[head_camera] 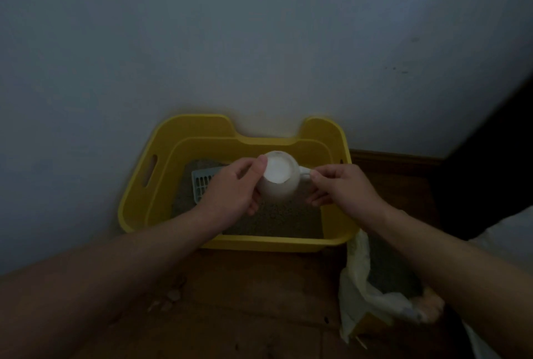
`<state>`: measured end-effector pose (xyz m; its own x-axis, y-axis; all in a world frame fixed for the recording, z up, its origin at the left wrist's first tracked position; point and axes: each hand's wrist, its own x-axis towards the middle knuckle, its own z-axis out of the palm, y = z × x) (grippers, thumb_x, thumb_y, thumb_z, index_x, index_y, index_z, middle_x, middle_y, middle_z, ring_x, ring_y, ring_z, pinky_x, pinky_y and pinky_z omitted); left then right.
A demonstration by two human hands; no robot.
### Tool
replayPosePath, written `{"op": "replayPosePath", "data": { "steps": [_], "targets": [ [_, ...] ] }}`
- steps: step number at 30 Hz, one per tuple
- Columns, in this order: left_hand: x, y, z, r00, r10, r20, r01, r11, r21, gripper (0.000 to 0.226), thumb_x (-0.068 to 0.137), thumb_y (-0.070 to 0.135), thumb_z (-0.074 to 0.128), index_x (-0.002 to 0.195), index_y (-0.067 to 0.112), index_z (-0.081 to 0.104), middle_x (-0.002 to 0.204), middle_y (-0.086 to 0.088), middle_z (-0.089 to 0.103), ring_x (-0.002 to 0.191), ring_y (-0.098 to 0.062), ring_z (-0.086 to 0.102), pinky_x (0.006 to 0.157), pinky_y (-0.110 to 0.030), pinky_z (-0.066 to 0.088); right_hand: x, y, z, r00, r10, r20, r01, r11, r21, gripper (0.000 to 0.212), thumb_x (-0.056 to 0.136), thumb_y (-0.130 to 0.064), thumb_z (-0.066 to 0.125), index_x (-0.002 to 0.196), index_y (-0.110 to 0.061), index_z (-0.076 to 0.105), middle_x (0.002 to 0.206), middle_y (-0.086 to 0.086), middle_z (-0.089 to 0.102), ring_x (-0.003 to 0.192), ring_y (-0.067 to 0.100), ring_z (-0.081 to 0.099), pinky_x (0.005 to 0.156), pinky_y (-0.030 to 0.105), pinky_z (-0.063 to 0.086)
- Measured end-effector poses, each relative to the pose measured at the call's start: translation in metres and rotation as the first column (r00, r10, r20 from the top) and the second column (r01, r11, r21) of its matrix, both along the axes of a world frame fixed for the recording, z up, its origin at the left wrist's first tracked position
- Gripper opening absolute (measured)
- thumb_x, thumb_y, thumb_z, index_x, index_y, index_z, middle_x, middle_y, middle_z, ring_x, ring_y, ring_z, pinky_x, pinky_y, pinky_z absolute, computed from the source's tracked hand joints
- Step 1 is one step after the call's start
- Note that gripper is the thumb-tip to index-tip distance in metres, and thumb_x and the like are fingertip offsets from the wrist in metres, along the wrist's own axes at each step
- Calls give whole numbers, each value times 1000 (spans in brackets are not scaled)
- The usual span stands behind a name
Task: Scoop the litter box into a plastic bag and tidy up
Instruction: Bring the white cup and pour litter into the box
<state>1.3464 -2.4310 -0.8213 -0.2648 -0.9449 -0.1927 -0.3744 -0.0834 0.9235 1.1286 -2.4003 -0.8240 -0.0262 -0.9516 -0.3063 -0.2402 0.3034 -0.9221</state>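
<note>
A yellow litter box (138,203) stands against the wall, with grey-brown litter (277,220) inside. Over it I hold a white cup (278,182) turned upside down, its base facing me. My left hand (233,188) grips the cup's body, thumb near the base. My right hand (340,185) pinches the cup's handle (304,172) on the right. A pale blue slotted scoop (203,182) lies on the litter at the left, partly hidden by my left hand. A pale plastic bag (360,278) with dark contents sits open on the floor to the right of the box.
The wooden floor (245,301) in front of the box carries a few scattered bits (170,295). A plain wall (230,41) rises behind. A dark object (490,171) stands at the right, with white fabric (507,231) below it.
</note>
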Motion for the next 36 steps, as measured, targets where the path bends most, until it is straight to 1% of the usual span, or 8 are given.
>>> {"op": "replayPosePath", "data": {
  "steps": [5,8,12,18,20,23,29,36],
  "targets": [
    [-2,2,3,1000,8,-9,-8,1000,14,67,78,68,43,129,27,55,98,-8,67,75,-22,70,64,-33,59,-3,1,1,994,-40,100,39,999,16,22,98,-16,55,118,-13,65,100,11,70,81,21,72,71,29,59],
    [-4,4,4,1000,18,-12,-17,999,28,54,82,65,45,124,32,52,110,-5,63,86,-21,70,65,-32,61,-1,0,2,988,-69,138,69,998,0,23,97,-14,59,119,-12,64,97,11,72,79,21,72,70,29,60],
    [-5,8,2,998,44,39,-46,998,32,32,91,45,62,115,34,43,109,-5,63,91,-24,70,73,-48,62,2,1,2,994,-59,94,63,997,-38,41,91,-2,63,130,-15,59,100,4,73,85,18,73,72,27,61],
    [-4,7,1,999,37,36,-40,997,69,89,76,26,84,148,26,31,132,7,49,119,-18,55,96,-47,55,1,5,5,998,-9,56,15,995,-101,34,90,3,62,116,-18,66,101,-2,75,92,10,72,70,21,58],
    [-4,8,0,998,-13,59,10,999,46,91,74,17,85,149,22,35,137,10,48,125,-16,51,101,-43,51,3,6,3,999,8,32,-4,993,-114,28,90,1,62,106,-20,70,98,-4,76,92,7,71,71,19,57],
    [-3,10,-1,995,-24,97,25,1000,-15,84,68,12,88,138,25,44,130,8,53,121,-15,52,97,-36,49,4,6,2,1000,4,3,-4,991,-131,23,90,-1,64,101,-19,73,97,-4,76,93,7,71,79,25,59],
    [-4,17,1,987,-48,150,78,977,-198,85,66,10,89,127,35,35,119,17,48,112,-3,50,90,-27,47,4,7,7,999,-28,29,31,992,-119,23,87,-1,66,91,-21,76,96,0,73,97,19,67,88,38,55],
    [-11,14,5,987,-89,134,115,973,-201,85,65,12,91,125,37,36,121,19,49,115,-4,50,92,-25,46,-9,6,10,998,-38,41,42,992,-117,19,85,-1,67,92,-16,76,95,3,74,97,20,68,87,39,56]
  ]
}}
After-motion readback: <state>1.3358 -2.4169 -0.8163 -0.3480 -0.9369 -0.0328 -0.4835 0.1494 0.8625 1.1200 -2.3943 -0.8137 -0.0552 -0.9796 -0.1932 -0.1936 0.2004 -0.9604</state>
